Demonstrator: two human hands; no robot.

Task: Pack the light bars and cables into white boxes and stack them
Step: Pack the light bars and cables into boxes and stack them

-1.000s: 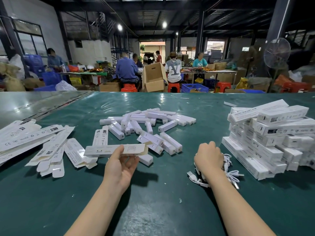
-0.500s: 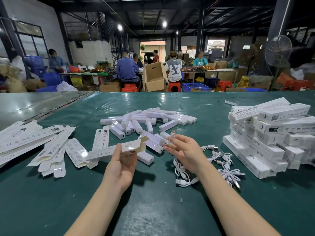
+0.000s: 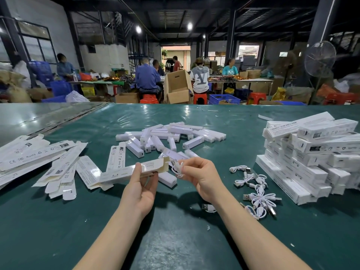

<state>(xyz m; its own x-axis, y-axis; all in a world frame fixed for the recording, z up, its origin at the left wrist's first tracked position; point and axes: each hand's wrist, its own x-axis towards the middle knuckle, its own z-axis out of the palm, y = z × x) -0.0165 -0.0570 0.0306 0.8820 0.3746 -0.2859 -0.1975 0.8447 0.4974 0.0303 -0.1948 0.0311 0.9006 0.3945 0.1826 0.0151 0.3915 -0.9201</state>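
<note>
My left hand grips a long white box, held level with its open right end facing my right hand. That hand pinches a small coiled white cable right at the box's open end. Several white light bars lie in a loose heap on the green table just beyond my hands. More coiled cables lie to the right of my right wrist. Packed white boxes are stacked at the right.
Flat unfolded box blanks are spread over the table's left side. Green table surface lies bare between my forearms. Beyond the table's far edge several people sit working among cardboard cartons, red stools and blue crates.
My right hand picked one cable from the pile at the right and carried it left to the box's open end. My left hand kept hold of the box, tilting its right end up a little.
</note>
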